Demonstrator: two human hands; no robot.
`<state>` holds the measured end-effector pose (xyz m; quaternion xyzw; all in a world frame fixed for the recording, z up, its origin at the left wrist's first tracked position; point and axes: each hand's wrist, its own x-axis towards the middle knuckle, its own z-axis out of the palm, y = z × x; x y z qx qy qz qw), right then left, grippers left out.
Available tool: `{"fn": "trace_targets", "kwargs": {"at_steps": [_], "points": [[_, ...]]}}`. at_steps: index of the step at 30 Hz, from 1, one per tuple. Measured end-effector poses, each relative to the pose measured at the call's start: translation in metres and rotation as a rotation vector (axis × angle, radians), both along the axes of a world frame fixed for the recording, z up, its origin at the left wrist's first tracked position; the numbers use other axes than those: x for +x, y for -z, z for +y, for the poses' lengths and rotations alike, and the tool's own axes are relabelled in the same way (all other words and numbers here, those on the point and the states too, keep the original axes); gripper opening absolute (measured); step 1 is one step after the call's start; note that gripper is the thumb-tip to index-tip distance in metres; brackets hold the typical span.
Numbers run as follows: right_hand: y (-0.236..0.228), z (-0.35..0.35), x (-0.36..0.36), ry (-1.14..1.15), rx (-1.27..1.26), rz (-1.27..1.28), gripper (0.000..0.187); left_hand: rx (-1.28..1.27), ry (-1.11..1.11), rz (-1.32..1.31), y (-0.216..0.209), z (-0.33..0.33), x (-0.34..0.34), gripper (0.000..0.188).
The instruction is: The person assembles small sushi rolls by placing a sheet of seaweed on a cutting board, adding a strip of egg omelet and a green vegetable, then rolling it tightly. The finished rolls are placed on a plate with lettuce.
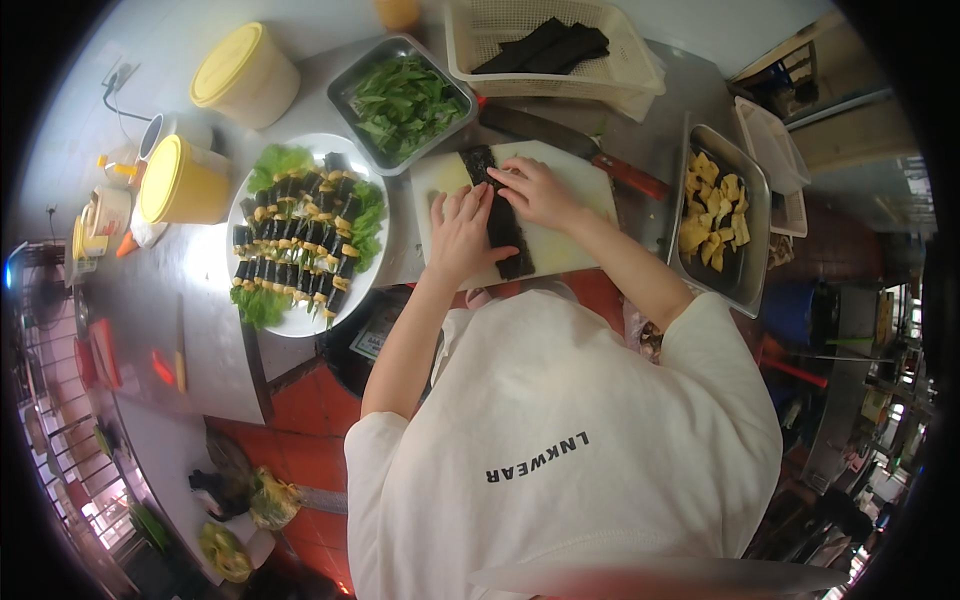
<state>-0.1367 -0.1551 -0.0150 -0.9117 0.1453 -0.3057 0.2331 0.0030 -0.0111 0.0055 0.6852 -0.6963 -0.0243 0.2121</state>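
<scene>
A long dark strip of seaweed (502, 228) lies lengthwise on the white cutting board (575, 185), near its middle. My left hand (462, 232) rests at the strip's left edge, fingers stretched forward and thumb out to the right across it. From the right, my right hand (538, 192) touches the upper part of the strip with its fingertips, fingers apart and slightly bent. Both hands are close together, and the left one covers part of the strip. A kitchen knife (545, 133) with a reddish wooden handle lies across the far edge of the board.
Left of the board is a white plate (300, 322) of seaweed-wrapped rolls (290, 235) on lettuce. A metal tray of green leaves (405, 105) and a basket (470, 75) with dark seaweed sheets (550, 48) stand behind. To the right, a metal tray (740, 290) holds yellow pieces (715, 210).
</scene>
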Motion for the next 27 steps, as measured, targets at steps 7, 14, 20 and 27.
{"fn": "trace_targets", "kwargs": {"at_steps": [7, 14, 20, 27], "points": [[0.006, -0.007, 0.004, -0.008, -0.047, 0.001, 0.017, 0.008, -0.067, -0.002, 0.0, -0.004, 0.001, 0.101], [0.003, -0.022, 0.01, -0.019, -0.027, 0.047, 0.016, 0.082, 0.034, -0.087, -0.002, -0.005, 0.003, 0.105], [0.012, -0.019, 0.006, -0.056, 0.04, 0.017, 0.018, 0.124, -0.01, -0.088, 0.0, -0.008, 0.003, 0.109], [0.001, -0.036, 0.02, -0.081, 0.016, 0.121, 0.017, 0.07, -0.004, -0.102, 0.006, -0.005, 0.007, 0.113]]}}
